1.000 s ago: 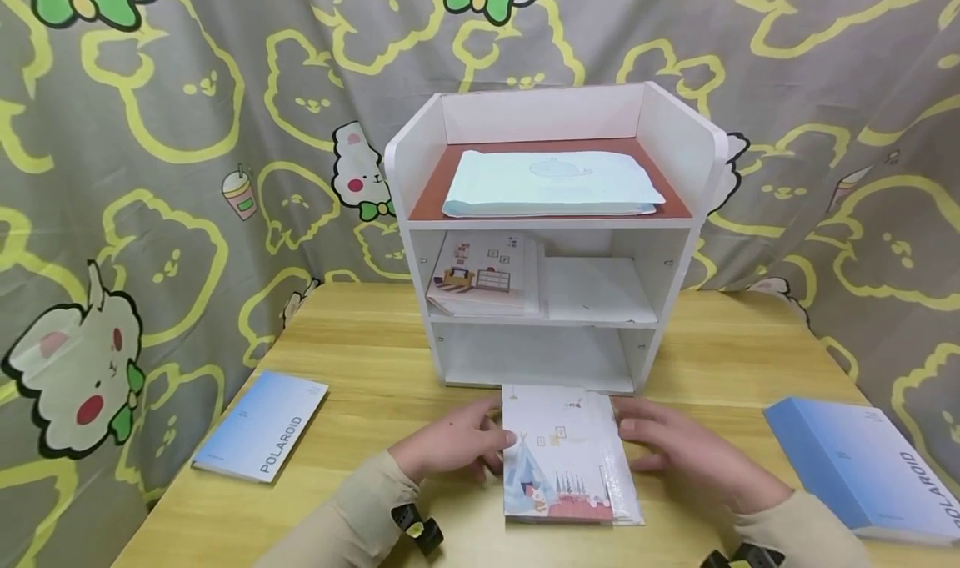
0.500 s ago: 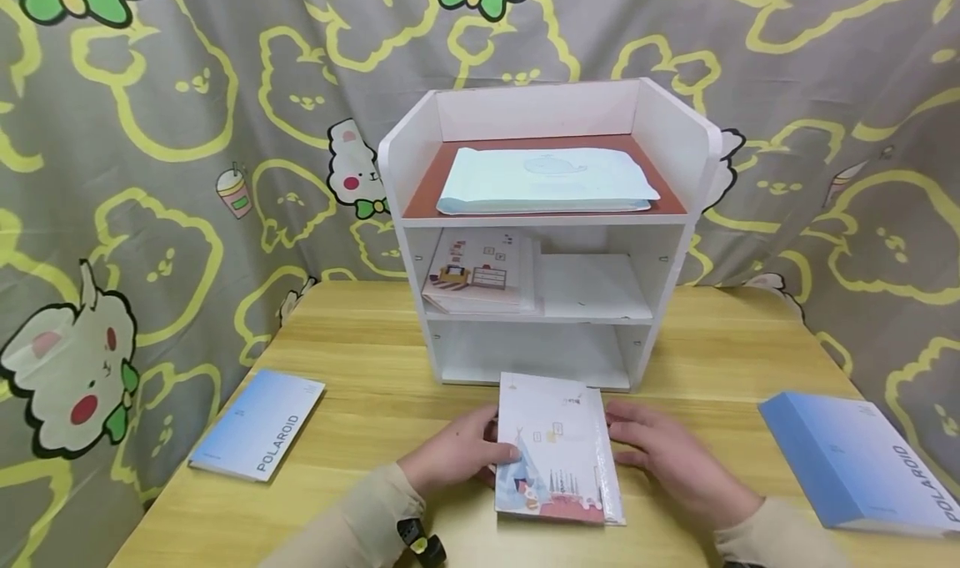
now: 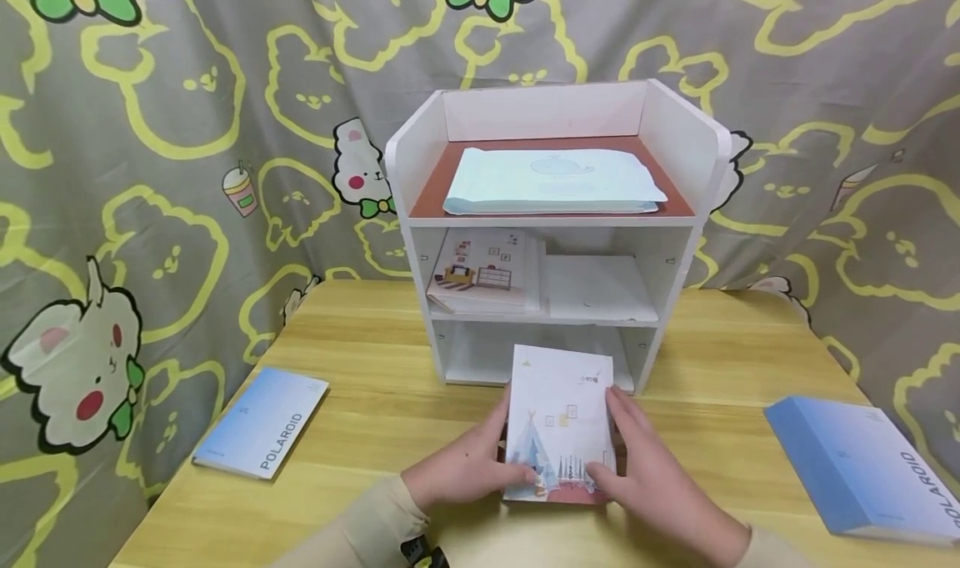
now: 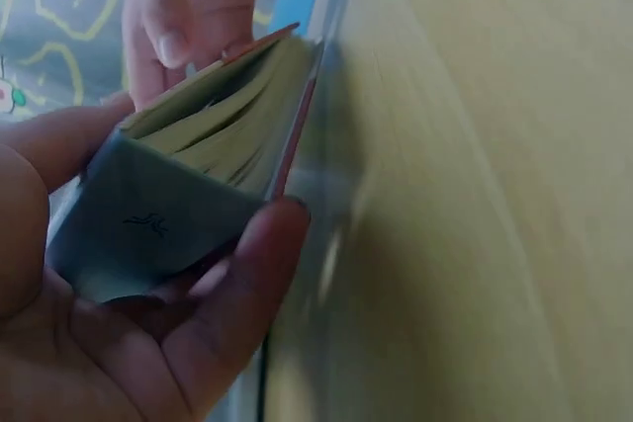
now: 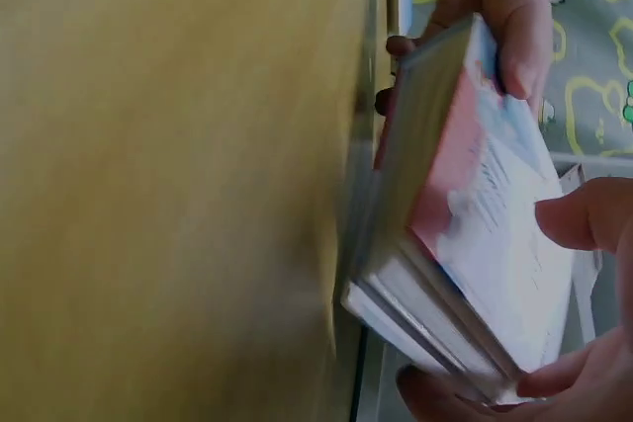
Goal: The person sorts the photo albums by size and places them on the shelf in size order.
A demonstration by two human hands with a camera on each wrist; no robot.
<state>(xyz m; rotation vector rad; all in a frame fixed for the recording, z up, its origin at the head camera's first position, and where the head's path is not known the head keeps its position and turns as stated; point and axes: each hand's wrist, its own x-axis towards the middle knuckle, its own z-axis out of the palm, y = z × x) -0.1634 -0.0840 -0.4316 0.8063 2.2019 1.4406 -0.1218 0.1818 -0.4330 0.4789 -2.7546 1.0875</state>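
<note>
Both hands grip a thick book (image 3: 561, 426) from its two sides, in front of the shelf unit. Its white cover shows a blue tent and a pink patch at the bottom. My left hand (image 3: 468, 465) has its thumb on the lower left of the cover; my right hand (image 3: 660, 485) lays its thumb on the lower right, with its fingers along the right side. In the left wrist view the pale spine (image 4: 148, 219) and slightly fanned pages (image 4: 232, 135) face the camera. The right wrist view shows layered cover edges (image 5: 430, 308) close over the table.
The white shelf unit (image 3: 551, 321) stands at the back. A pale whale-print packet (image 3: 555, 184) lies on top; similar illustrated books (image 3: 483, 272) lie on its middle shelf. Blue POLAROID boxes flank the hands: a thin one (image 3: 262, 422) left, a thicker one (image 3: 870, 468) right.
My right hand has closed in and taken hold of the book's right side. The book has moved up toward the shelf unit, and the clear strip along its right edge no longer sticks out.
</note>
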